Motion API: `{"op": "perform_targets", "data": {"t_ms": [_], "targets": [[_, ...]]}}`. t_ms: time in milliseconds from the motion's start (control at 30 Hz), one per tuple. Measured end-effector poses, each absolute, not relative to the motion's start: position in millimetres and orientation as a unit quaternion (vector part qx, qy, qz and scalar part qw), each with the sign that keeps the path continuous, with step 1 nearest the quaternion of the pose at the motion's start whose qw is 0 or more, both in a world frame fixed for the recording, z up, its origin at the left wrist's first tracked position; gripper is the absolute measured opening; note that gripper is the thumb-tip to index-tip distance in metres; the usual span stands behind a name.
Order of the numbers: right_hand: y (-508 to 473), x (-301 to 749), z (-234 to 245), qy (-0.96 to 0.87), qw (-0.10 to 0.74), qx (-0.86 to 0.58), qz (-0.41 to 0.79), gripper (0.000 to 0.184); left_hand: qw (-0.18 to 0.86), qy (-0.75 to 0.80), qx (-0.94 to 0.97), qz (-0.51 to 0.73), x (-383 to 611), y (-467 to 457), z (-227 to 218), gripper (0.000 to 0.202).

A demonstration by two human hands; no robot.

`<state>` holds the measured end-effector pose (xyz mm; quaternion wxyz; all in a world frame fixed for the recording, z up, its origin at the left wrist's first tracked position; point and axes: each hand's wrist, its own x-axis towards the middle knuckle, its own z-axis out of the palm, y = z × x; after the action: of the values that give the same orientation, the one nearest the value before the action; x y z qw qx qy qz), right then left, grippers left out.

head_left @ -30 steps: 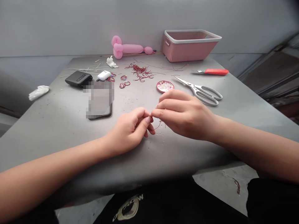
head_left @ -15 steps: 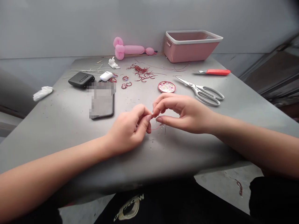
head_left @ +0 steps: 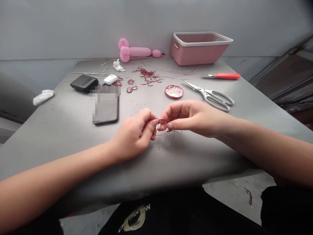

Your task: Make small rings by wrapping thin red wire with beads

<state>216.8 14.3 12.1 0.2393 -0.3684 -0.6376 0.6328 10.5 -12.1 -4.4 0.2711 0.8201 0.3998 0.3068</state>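
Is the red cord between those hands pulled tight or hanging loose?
Partly loose: a strand of the red cord sags in a curve between the left hand and right hand. Where it's pinched, I cannot tell.

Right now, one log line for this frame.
left grip: pinching red cord | right grip: at cord's loop, hold unclear | bead dish: beyond right grip | scissors: on table

Pink storage bin [head_left: 195, 54], white-rimmed, stands at the rear of the grey surface [head_left: 70, 125]; twisted pink balloon [head_left: 140, 51] lies to its left. Phone [head_left: 106, 109], partly pixelated, lies near a black electronic device [head_left: 84, 83] and white earbud case [head_left: 111, 79]. Red-handled utility knife [head_left: 227, 76] lies at right.
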Motion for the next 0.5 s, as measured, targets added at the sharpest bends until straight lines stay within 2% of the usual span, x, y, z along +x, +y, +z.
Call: {"op": "perform_targets", "data": {"t_ms": [133,267,333,433,500], "targets": [[12.2,214.8,10.1,-0.620,0.241,-0.372,0.647,0.011,0.252,0.391,0.829,0.312,10.2,-13.6,-1.9,0.013],[7.2,213.2,9.6,-0.666,0.268,-0.376,0.586,0.017,0.243,0.393,0.830,0.312,10.2,-13.9,-1.2,0.013],[4.0,212.7,9.4,-0.724,0.297,-0.373,0.499,0.015,0.249,0.396,0.827,0.311,10.3,-13.9,-1.0,0.012],[1.2,213.1,6.6,-0.827,0.344,-0.351,0.273,0.010,0.280,0.406,0.813,0.311,10.6,-14.0,-0.3,0.012],[1.9,214.2,3.2,-0.865,0.351,-0.331,0.138,0.015,0.305,0.409,0.801,0.313,11.1,-14.2,0.0,0.012]]}}
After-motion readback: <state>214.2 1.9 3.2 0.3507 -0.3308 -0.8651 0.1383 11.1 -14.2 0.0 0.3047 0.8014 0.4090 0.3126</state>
